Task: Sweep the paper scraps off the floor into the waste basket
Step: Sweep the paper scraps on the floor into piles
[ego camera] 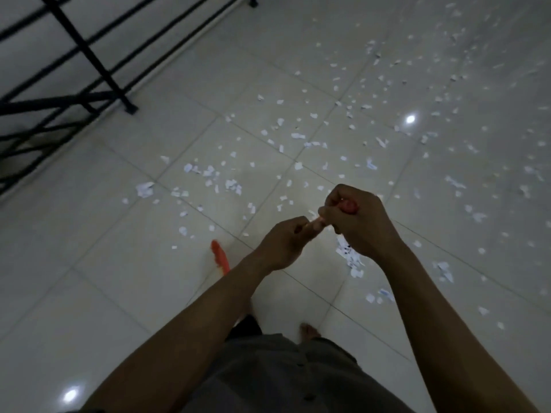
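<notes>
Both my hands grip a broom handle [316, 223] seen end-on. My right hand [354, 222] wraps the red top end of it, and my left hand [283, 242] holds it just below. The broom's orange-red head [219, 257] shows on the floor to the left of my left wrist. White paper scraps [298, 135] lie scattered over the pale tiled floor, from near my hands out to the far right. A small heap of scraps [351, 259] lies under my right wrist. No waste basket is in view.
A black metal rack [89, 58] stands against the wall at the upper left, its leg [129, 107] on the floor. My bare foot [310, 330] shows below my hands. Ceiling light reflects off the glossy tiles [119, 293].
</notes>
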